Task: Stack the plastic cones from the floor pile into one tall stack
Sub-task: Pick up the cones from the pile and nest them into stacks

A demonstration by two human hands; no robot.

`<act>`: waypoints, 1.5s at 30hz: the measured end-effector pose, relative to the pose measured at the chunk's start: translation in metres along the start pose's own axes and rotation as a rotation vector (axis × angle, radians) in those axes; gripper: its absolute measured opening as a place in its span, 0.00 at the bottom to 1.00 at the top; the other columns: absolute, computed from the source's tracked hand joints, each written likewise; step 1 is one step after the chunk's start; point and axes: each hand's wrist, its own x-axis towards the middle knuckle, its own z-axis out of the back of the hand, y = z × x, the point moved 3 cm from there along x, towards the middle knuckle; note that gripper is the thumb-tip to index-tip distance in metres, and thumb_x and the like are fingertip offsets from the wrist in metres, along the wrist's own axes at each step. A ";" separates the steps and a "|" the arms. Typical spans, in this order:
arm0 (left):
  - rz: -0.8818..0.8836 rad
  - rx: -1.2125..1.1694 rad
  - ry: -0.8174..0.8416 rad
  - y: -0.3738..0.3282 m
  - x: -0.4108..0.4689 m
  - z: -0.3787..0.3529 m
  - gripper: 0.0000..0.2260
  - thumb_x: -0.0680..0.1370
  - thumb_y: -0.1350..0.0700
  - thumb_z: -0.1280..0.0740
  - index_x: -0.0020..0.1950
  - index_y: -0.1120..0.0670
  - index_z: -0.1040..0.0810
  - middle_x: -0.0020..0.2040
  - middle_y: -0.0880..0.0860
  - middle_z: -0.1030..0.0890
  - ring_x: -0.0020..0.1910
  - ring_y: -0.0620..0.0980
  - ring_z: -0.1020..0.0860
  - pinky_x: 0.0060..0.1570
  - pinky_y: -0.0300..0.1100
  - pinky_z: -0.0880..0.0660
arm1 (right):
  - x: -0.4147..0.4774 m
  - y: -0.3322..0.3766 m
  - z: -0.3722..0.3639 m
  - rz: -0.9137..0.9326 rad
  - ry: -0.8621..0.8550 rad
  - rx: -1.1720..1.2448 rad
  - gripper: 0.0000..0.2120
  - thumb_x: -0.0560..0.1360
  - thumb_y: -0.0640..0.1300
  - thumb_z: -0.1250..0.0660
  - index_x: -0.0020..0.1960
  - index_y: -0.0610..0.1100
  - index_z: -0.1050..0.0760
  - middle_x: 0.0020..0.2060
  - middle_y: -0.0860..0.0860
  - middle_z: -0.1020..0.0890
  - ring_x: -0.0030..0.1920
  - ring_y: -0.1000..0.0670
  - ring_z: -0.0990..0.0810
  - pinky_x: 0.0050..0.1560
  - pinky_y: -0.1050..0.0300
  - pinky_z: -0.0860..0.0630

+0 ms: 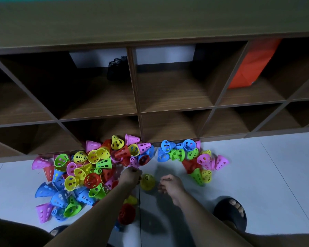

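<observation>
At lower centre, the left hand (130, 177) curls at the edge of the cone pile (89, 175); its grasp is unclear. The right hand (169, 184) hangs loose and empty beside a yellow cone (147, 181), probably ready to steady it.

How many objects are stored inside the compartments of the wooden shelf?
2. A black mesh object is in the upper compartment just left of centre. An orange bag is in the upper compartment at the right. The dark corners may hide others.
</observation>
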 end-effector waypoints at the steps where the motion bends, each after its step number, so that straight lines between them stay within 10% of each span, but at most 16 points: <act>1: -0.009 0.009 0.008 -0.004 0.002 -0.002 0.08 0.83 0.51 0.31 0.50 0.55 0.17 0.43 0.56 0.14 0.38 0.52 0.18 0.34 0.43 0.25 | 0.002 0.001 0.004 0.001 0.001 0.010 0.04 0.81 0.34 0.33 0.54 0.39 0.21 0.48 0.35 0.15 0.43 0.40 0.13 0.36 0.56 0.20; 10: -0.123 0.144 -0.004 -0.046 0.025 -0.031 0.06 0.81 0.55 0.32 0.47 0.52 0.16 0.41 0.54 0.14 0.41 0.53 0.16 0.41 0.47 0.18 | 0.043 0.039 0.079 0.133 -0.170 -0.312 0.08 0.81 0.42 0.33 0.48 0.54 0.19 0.46 0.51 0.14 0.45 0.48 0.12 0.50 0.44 0.14; 15: -0.175 0.124 0.029 -0.080 0.047 -0.063 0.07 0.80 0.56 0.33 0.47 0.55 0.16 0.42 0.55 0.13 0.38 0.52 0.15 0.44 0.47 0.17 | 0.063 0.059 0.136 0.248 -0.336 -0.689 0.11 0.79 0.42 0.37 0.54 0.50 0.17 0.55 0.49 0.14 0.57 0.43 0.16 0.56 0.56 0.23; 21: -0.271 0.200 0.078 -0.114 0.073 -0.103 0.05 0.80 0.57 0.29 0.50 0.47 0.16 0.53 0.51 0.14 0.54 0.53 0.16 0.51 0.41 0.23 | 0.084 0.052 0.177 0.271 -0.276 -1.120 0.14 0.80 0.40 0.38 0.63 0.48 0.22 0.67 0.48 0.26 0.59 0.43 0.19 0.50 0.53 0.21; 26: -0.206 0.300 0.153 -0.120 0.099 -0.127 0.15 0.82 0.57 0.31 0.68 0.50 0.18 0.63 0.56 0.18 0.60 0.59 0.17 0.56 0.44 0.22 | 0.098 0.029 0.189 0.302 -0.228 -1.242 0.16 0.85 0.46 0.42 0.69 0.45 0.24 0.47 0.57 0.22 0.52 0.53 0.20 0.44 0.77 0.28; 28: -0.225 0.377 0.192 -0.119 0.107 -0.131 0.20 0.81 0.56 0.31 0.74 0.48 0.22 0.66 0.52 0.22 0.62 0.57 0.18 0.57 0.42 0.22 | 0.099 0.026 0.189 0.347 -0.222 -1.310 0.18 0.82 0.43 0.39 0.71 0.44 0.25 0.60 0.47 0.18 0.62 0.45 0.20 0.62 0.59 0.21; 34: -0.382 0.423 0.218 -0.111 0.117 -0.133 0.22 0.87 0.60 0.42 0.82 0.54 0.34 0.85 0.49 0.40 0.84 0.49 0.44 0.79 0.39 0.41 | 0.090 0.028 0.183 0.464 -0.344 -1.221 0.19 0.76 0.36 0.35 0.66 0.41 0.22 0.60 0.39 0.18 0.56 0.37 0.17 0.53 0.46 0.17; 39: -0.323 0.157 -0.031 -0.131 0.081 -0.097 0.09 0.80 0.55 0.28 0.60 0.49 0.13 0.58 0.52 0.14 0.59 0.52 0.17 0.60 0.41 0.23 | 0.071 0.049 0.168 0.490 -0.430 -1.089 0.17 0.82 0.38 0.41 0.70 0.45 0.27 0.54 0.44 0.18 0.52 0.45 0.19 0.43 0.56 0.25; 45: -0.296 -0.106 -0.072 -0.104 0.050 -0.052 0.02 0.76 0.55 0.25 0.47 0.48 0.13 0.43 0.47 0.13 0.49 0.54 0.14 0.54 0.51 0.16 | 0.045 0.068 0.136 0.450 -0.540 -0.693 0.12 0.83 0.43 0.38 0.66 0.50 0.32 0.41 0.45 0.16 0.40 0.41 0.16 0.35 0.51 0.25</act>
